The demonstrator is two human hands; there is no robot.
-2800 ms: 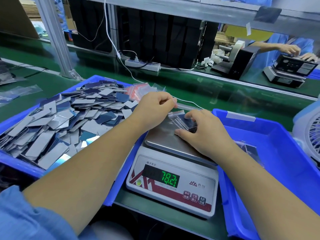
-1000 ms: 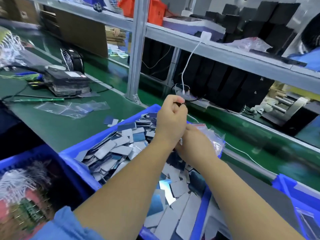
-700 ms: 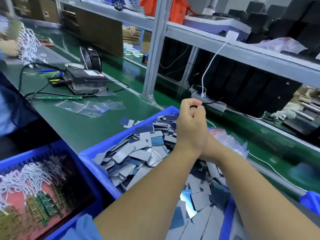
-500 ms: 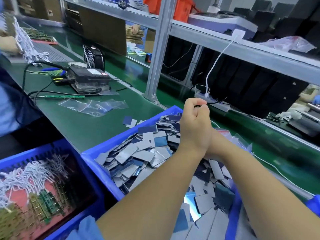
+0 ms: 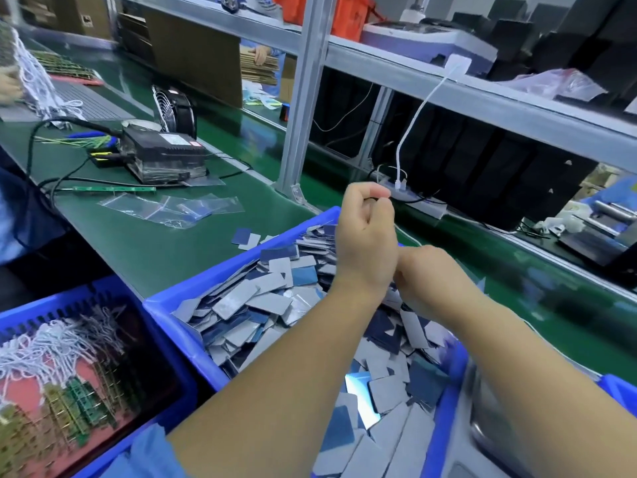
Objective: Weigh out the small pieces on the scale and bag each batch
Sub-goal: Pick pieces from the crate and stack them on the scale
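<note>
Your left hand (image 5: 365,236) is up over the blue bin (image 5: 179,305), fingers curled in a fist; what it holds is hidden. Your right hand (image 5: 427,274) sits just behind it, grip hidden. The small pieces (image 5: 262,305) fill the bin.

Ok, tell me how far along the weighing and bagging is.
Done: no finished batch shows clearly; a few clear bags lie on the belt, contents unclear. In hand: the left hand and right hand are raised together over the blue bin, fingers curled; what they hold is hidden. Left: the bin is heaped with pieces to weigh and bag.
</note>
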